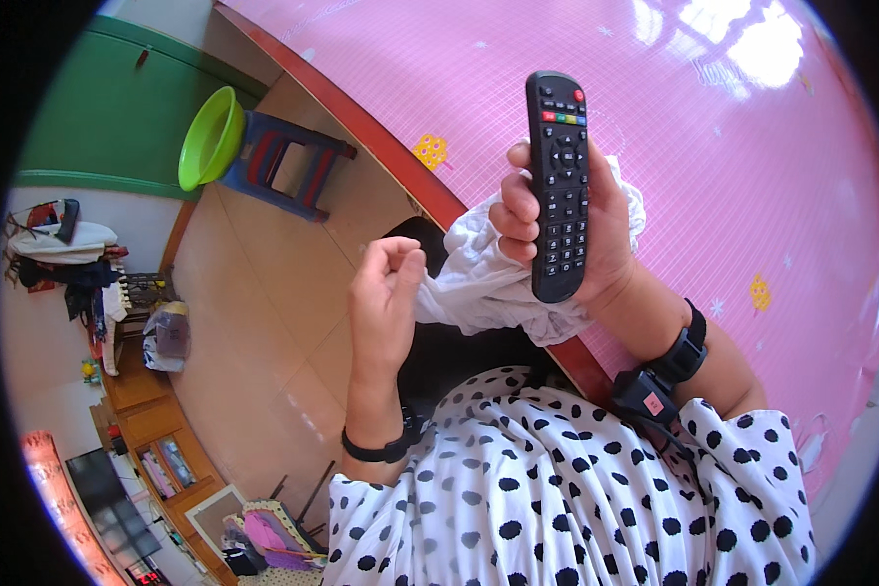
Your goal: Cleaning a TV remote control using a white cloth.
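Note:
My right hand [608, 227] grips a black remote control [559, 190] upright, its buttoned face turned towards me, over the pink patterned tablecloth [688, 183]. A crumpled white cloth [483, 286] hangs behind and below the remote, partly on the table's edge. My left hand [388, 293], to the left, pinches one end of this cloth between thumb and fingers. Black straps sit on both forearms.
The red table edge [322, 91] runs diagonally past my lap. Beyond it stand a blue and red plastic stool [278, 165] with a lime-green basin [212, 139], a wooden cabinet [176, 439], hanging clothes [66, 245] and a chair with pink fabric [271, 531].

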A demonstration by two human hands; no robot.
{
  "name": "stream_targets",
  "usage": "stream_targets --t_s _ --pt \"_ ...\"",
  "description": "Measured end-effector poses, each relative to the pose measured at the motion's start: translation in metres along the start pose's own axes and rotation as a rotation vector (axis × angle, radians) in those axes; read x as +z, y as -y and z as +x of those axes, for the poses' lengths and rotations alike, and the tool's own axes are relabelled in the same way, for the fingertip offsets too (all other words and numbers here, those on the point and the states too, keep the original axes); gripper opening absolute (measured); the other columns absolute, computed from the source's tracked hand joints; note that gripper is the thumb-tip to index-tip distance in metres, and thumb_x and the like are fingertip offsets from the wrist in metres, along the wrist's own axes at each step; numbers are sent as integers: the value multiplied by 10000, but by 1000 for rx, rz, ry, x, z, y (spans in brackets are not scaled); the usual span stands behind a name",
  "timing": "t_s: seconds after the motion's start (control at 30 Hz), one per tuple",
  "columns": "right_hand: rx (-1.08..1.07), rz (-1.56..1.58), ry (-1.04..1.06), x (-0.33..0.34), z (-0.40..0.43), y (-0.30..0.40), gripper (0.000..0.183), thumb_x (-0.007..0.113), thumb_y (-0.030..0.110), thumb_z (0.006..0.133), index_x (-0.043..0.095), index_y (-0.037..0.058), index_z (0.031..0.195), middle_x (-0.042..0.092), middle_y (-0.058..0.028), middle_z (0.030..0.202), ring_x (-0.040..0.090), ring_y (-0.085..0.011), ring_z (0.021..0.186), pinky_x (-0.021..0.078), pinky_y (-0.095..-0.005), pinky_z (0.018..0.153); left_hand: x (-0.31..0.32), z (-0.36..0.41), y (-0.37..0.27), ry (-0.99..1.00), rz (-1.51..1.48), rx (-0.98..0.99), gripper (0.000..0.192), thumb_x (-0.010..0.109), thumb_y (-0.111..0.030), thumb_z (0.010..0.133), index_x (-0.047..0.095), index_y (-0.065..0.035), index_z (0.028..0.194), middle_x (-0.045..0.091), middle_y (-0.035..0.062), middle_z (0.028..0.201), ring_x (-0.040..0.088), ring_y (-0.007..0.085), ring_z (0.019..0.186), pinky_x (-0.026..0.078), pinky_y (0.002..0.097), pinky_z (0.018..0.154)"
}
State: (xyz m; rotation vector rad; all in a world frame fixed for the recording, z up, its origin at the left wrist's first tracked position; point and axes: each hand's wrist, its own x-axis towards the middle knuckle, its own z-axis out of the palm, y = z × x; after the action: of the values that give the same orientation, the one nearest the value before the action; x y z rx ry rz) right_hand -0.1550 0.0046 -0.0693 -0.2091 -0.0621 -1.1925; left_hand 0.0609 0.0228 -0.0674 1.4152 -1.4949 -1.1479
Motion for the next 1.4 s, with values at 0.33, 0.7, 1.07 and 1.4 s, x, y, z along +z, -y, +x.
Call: stream_targets --t_s 0.33,0.7,1.07,1.4 --pt "-15 -86 52 0 3 4 667 269 578 1019 568 20 1228 646 -112 824 614 -205 728 552 -309 634 6 3 0 75 304 258 105 704 -27 833 634 23 892 580 79 874 567 175 738 459 275 681" --pt "-177 -35 -145 -6 4 7 608 327 554 1014 563 22 1191 611 -106 862 577 -211 778 526 -335 681 36 1 -16 -10 -605 374 181 601 -159 966 527 -33 1071 565 235 1308 567 250 1171 422 404 1037" --pt "-160 -169 -277 -9 6 -3 595 344 545 1014 581 13 1132 602 -95 847 569 -190 762 514 -290 689 64 -3 -32 -29 250 791 289 735 1 809 599 -37 1060 639 136 975 630 248 802 517 305 695" --pt "-158 -302 -317 -6 0 -12 611 243 542 1043 567 37 1161 618 -85 889 595 -170 825 512 -311 773 71 14 -50 -80 418 723 141 682 25 817 644 -12 948 612 122 869 611 254 746 494 326 675"
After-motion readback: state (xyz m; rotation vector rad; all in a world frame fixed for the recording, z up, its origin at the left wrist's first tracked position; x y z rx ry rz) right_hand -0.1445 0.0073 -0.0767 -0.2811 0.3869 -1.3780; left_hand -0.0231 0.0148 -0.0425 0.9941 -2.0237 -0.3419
